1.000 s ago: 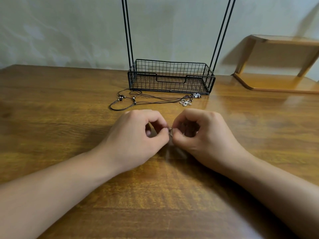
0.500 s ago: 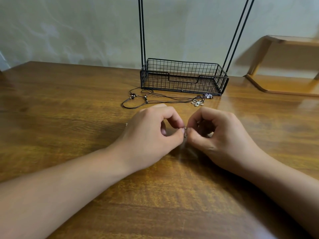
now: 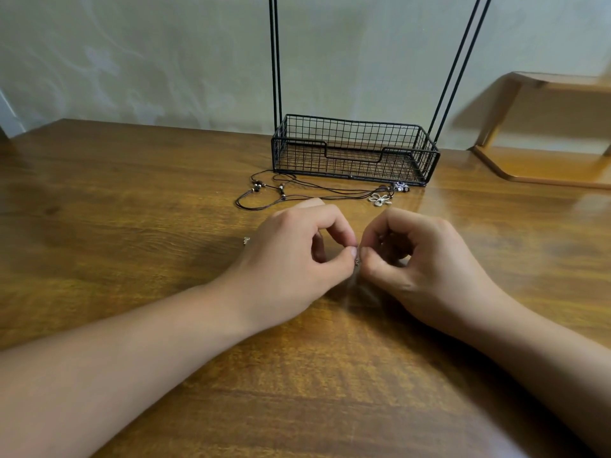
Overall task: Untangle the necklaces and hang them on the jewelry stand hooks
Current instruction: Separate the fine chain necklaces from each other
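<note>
- A tiny silver clasp (image 3: 357, 261) of a thin chain sits between both hands, low over the table (image 3: 132, 200).
- The left hand (image 3: 291, 256) and right hand (image 3: 420, 262) each pinch it, fingertips almost touching.
- Black cord necklaces (image 3: 314, 191) lie just before the stand's wire basket (image 3: 353, 150).

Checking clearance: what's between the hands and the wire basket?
Head view: the black cord necklaces lie on the table there, with a silver flower pendant, just in front of the wire basket. Beyond the left hand and right hand.
</note>
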